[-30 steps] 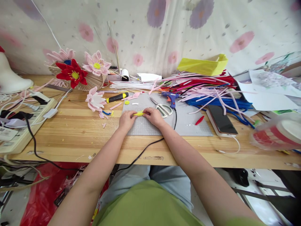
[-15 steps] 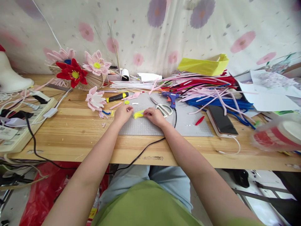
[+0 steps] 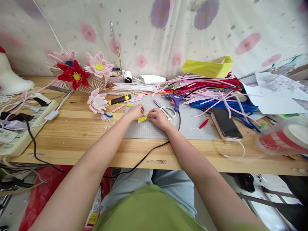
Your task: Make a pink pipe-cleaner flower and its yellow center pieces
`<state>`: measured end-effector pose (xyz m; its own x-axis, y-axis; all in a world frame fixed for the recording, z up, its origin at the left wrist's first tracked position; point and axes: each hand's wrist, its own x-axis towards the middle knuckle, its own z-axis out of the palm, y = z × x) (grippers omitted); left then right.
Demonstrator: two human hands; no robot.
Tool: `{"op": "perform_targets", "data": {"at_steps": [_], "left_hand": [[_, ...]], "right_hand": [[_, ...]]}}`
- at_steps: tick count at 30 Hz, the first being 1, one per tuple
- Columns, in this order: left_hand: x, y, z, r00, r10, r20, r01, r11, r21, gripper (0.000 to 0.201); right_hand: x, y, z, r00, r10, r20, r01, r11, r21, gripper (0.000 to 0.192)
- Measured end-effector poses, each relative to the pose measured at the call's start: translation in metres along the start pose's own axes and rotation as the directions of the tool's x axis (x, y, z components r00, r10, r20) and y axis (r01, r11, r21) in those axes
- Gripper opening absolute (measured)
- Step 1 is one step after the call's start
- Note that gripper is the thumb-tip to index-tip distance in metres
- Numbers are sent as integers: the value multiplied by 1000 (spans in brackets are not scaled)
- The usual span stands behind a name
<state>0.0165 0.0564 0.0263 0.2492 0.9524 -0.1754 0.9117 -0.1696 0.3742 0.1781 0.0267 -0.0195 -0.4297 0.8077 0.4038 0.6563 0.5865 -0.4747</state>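
Observation:
Over the grey cutting mat (image 3: pixel 197 128), my right hand (image 3: pixel 158 119) pinches one end of a thin yellow strip (image 3: pixel 141 120) that looks like crepe paper. My left hand (image 3: pixel 137 112) is at the strip's far side, fingertips closed together on its upper edge. The fingers partly hide the strip. Scissors with white handles (image 3: pixel 172 112) lie just beyond my right hand. Behind them is a blue glue gun (image 3: pixel 176 102). A small yellow disc (image 3: pixel 129 105) rests by my left hand.
A yellow-black utility knife (image 3: pixel 120 99) and a pink fuzzy flower (image 3: pixel 97 102) lie at left. Pipe cleaners (image 3: pixel 204 93) are heaped behind the mat. A phone (image 3: pixel 227 123) and a cup (image 3: pixel 284 138) stand right. The black cord (image 3: pixel 154 148) crosses the front.
My left hand has moved right to the yellow strip and now covers a small white piece on the mat. The right hand has barely moved.

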Motion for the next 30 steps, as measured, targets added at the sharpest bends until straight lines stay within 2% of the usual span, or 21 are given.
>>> {"op": "perform_targets", "data": {"at_steps": [2,6,10,14,17,21,26,30], "left_hand": [[1,2,0,998,-56,14,56,998,18,41],[5,6,-3,988,-142,66,137,988,76,37],[1,7,-3,995,-93,31,93,996,14,29],[-6,8,-4,995,-92,-42,94,994,51,41],[-6,12,-9,983,-186,-9,185,976,118,50],[-3,17,-14,961,-268,63,252,949,190,50],[1,8,-7,981,-192,-1,191,979,75,37],[1,1,-2,990,-134,-45,134,991,-9,33]], "right_hand": [[0,1,1,1000,-3,-27,3,1000,-1,9],[-1,0,1,999,0,-37,0,1000,15,8],[-1,-1,0,1000,3,-21,-2,999,37,7],[-1,-2,0,1000,15,-13,-14,998,61,7],[-1,-3,1,1000,10,-3,-10,998,68,7],[-1,-3,0,1000,-20,-1,20,999,38,8],[0,-4,-2,998,-61,-13,61,998,-6,10],[-1,-5,-2,999,-47,-16,47,999,-5,10]]}}
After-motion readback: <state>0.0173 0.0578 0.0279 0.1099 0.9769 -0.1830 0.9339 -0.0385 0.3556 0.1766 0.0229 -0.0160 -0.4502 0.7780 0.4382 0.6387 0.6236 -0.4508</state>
